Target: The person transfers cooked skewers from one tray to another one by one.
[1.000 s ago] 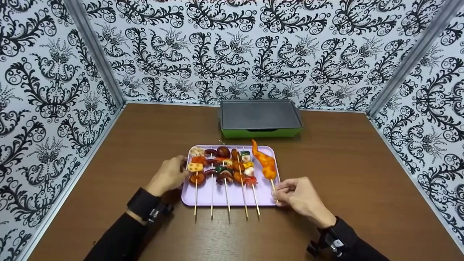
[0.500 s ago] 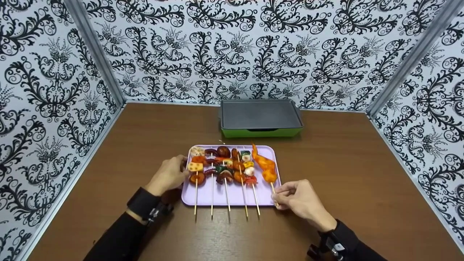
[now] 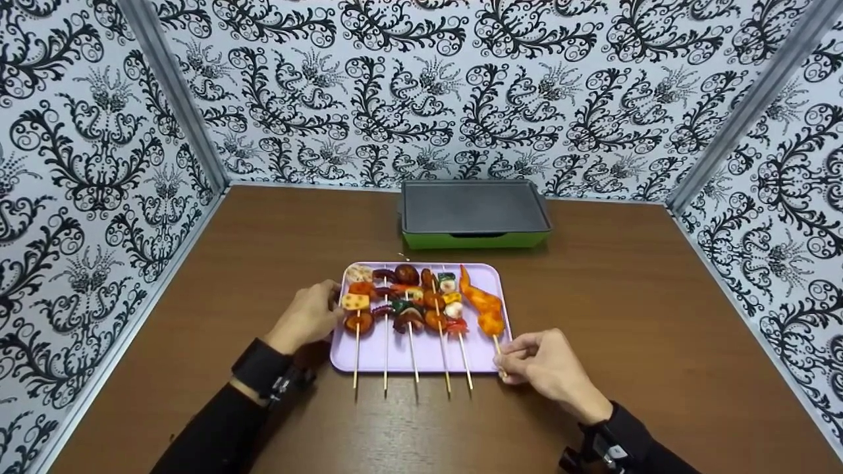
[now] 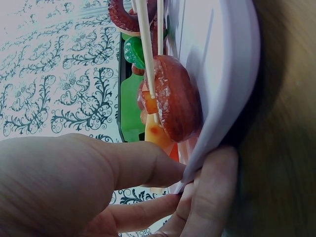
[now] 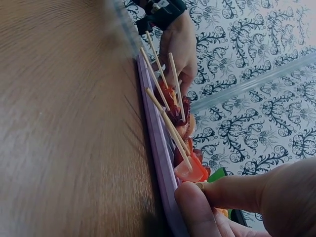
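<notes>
A lilac tray (image 3: 370,357) carries several skewers of food pieces, side by side with their sticks over its front rim. My left hand (image 3: 308,317) grips the tray's left rim; in the left wrist view the thumb is on top and fingers are beneath, beside a glossy brown round piece (image 4: 175,101). At the tray's right side lies a skewer with an orange chicken wing (image 3: 485,304). Its stick is pinched between thumb and fingers of my right hand (image 3: 550,363), by the front right corner. In the right wrist view, that thumb and fingers hide most of the stick.
Behind the tray stands a green grill with a flat dark grey plate (image 3: 474,207). The brown wooden table (image 3: 625,276) is enclosed by patterned panels (image 3: 421,99) at the back and both sides.
The right hand has moved slightly toward the front, bringing the chicken wing skewer down and back, so its tip now lies within the tray's far rim. The left hand keeps its grip.
</notes>
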Available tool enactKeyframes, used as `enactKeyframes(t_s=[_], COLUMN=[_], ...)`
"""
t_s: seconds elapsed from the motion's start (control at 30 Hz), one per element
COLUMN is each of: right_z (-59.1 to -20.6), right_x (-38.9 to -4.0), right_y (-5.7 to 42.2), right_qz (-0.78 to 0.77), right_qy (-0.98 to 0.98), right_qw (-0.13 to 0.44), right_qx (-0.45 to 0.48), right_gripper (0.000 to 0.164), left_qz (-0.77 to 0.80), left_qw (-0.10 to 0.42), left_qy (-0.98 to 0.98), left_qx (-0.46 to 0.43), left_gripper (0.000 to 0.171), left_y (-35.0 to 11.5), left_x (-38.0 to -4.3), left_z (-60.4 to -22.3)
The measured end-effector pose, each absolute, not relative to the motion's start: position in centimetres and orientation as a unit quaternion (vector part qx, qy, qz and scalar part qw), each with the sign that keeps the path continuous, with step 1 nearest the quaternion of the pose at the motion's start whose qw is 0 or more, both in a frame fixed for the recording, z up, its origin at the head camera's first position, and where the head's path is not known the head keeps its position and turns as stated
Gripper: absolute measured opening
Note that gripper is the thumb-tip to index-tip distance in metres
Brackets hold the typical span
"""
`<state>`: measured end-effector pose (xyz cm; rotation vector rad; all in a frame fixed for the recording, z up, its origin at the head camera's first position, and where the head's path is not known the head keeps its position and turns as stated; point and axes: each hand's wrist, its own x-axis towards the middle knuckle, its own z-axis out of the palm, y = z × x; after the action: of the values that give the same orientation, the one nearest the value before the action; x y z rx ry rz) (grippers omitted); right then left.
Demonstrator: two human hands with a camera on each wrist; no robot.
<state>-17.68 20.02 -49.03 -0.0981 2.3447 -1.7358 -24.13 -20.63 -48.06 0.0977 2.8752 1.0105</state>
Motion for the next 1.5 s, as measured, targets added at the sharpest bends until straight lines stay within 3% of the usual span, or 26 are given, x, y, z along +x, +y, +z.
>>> enactKeyframes(t_s=[0.9,1.5], right_z=[-48.88,-49.49], right_x=[-17.51,-17.67], right_y=[19.7,20.23], right_qz=[-0.61,-0.541], right_qy=[0.781,0.822], right_qw=[0.135,0.16], right_qx=[-0.007,-0.074], right_gripper=[0.024,0.024], left_qz=[0.324,0.337], left_qw=[0.052,0.049], left_qy=[0.944,0.94], left_qx=[0.023,0.021], left_gripper=[0.048,0.047], left_y=[-20.65,-20.55], left_x=[-24.28,-24.06], left_z=[-48.1,-47.94])
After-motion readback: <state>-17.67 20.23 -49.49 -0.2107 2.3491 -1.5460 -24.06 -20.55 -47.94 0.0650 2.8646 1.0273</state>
